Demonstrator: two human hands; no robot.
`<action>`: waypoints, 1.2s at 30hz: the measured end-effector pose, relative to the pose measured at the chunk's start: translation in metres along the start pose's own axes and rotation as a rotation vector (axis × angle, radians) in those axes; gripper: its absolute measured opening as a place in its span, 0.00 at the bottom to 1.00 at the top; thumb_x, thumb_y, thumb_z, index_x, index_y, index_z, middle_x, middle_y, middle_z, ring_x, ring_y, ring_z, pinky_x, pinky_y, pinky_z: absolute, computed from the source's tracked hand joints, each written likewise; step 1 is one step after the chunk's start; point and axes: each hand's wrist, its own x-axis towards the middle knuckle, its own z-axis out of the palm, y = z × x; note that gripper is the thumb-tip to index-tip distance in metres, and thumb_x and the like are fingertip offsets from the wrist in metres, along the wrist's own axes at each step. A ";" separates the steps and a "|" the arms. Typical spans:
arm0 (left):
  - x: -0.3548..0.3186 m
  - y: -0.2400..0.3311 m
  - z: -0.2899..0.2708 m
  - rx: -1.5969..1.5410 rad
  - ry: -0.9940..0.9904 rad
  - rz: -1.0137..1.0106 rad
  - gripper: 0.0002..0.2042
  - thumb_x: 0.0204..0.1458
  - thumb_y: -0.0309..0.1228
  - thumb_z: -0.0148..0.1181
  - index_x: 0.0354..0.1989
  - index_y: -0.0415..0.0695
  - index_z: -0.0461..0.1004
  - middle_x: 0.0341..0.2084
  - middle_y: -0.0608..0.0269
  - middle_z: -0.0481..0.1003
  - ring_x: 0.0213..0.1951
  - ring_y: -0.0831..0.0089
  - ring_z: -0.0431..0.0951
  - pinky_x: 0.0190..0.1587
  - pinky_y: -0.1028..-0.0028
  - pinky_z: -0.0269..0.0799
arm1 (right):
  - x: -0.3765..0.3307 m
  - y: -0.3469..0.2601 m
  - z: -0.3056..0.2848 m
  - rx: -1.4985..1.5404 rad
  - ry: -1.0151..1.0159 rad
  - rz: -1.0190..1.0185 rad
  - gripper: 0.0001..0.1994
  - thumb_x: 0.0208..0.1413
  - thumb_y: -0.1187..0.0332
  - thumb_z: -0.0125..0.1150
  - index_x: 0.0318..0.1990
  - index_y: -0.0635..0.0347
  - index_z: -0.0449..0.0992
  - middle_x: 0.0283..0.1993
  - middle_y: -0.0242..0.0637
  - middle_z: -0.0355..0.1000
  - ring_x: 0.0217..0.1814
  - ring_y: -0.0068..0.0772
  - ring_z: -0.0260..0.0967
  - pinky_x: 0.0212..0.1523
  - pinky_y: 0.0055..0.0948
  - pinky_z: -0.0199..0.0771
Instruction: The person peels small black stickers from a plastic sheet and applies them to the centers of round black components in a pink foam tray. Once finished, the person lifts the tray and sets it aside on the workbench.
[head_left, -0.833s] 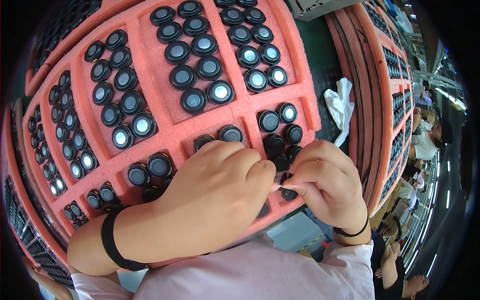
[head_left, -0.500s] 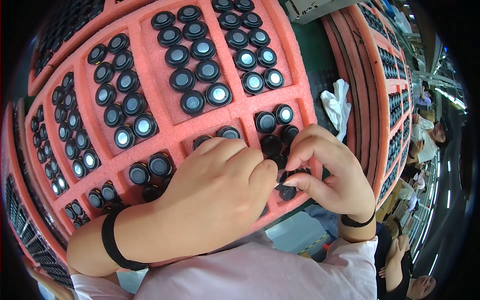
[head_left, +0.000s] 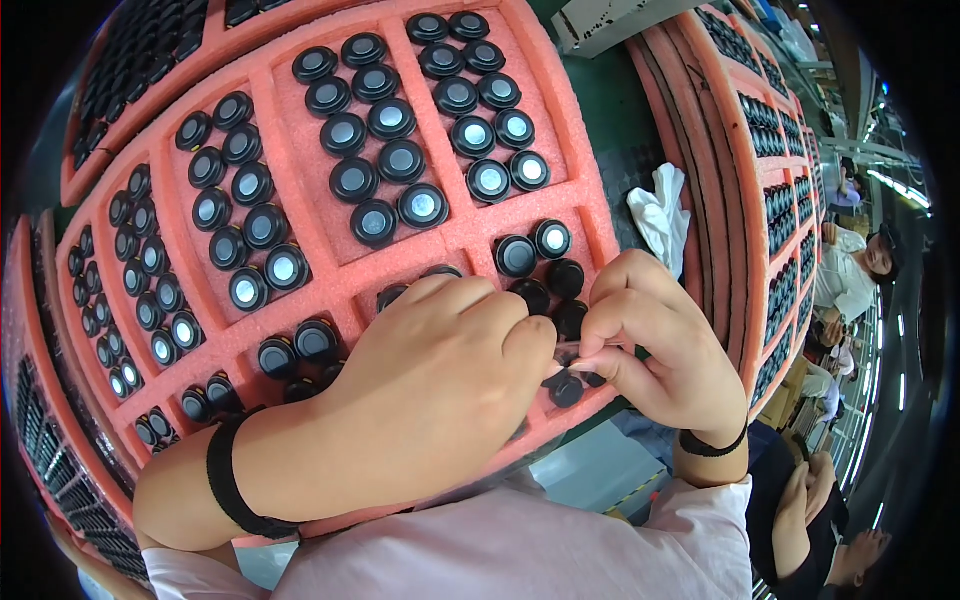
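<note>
A pink foam tray [head_left: 270, 110] fills most of the head view, its compartments holding paired rows of small round black parts [head_left: 423, 205] with silver discs in their centres. My left hand [head_left: 450, 350] is curled over the tray's near compartments, hiding some parts beneath it; its fingertips are mostly covered. Facing it, my right hand [head_left: 660, 350] pinches with thumb and forefinger close to the left fingertips. What lies between the fingers is too small to make out. Directly beneath the pinch sits a black part [head_left: 566, 391], and more parts [head_left: 565, 279] stand just beyond the right hand.
A white cloth or glove [head_left: 660, 215] lies beyond the tray's right edge. Stacked pink trays [head_left: 735, 170] rise on the right. More filled trays border the left and far sides. A pale metal box [head_left: 610, 18] stands at the back. Other people [head_left: 845, 270] are at the far right.
My right thumb and forefinger have come together from a wider gap. The tray sits slightly lower and further left in the picture. The left hand has hardly moved.
</note>
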 end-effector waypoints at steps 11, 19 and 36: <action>0.016 -0.007 0.005 0.057 -0.106 0.050 0.07 0.51 0.28 0.62 0.37 0.42 0.79 0.47 0.54 0.76 0.54 0.55 0.73 0.61 0.51 0.66 | 0.019 0.041 -0.004 0.157 0.207 0.289 0.06 0.60 0.74 0.67 0.36 0.63 0.74 0.39 0.31 0.66 0.41 0.27 0.63 0.45 0.25 0.63; 0.013 -0.022 0.020 0.163 -0.083 0.123 0.04 0.50 0.28 0.60 0.33 0.42 0.77 0.58 0.50 0.74 0.65 0.52 0.67 0.72 0.36 0.49 | 0.028 0.049 0.006 0.075 0.155 0.329 0.05 0.61 0.75 0.65 0.38 0.64 0.73 0.37 0.30 0.64 0.39 0.24 0.62 0.42 0.23 0.62; 0.012 -0.026 0.025 0.161 -0.102 0.099 0.04 0.52 0.29 0.58 0.31 0.42 0.76 0.59 0.49 0.74 0.67 0.53 0.67 0.72 0.38 0.49 | 0.030 0.050 0.012 -0.011 0.153 0.321 0.05 0.62 0.74 0.65 0.39 0.64 0.75 0.37 0.32 0.63 0.36 0.25 0.62 0.39 0.25 0.64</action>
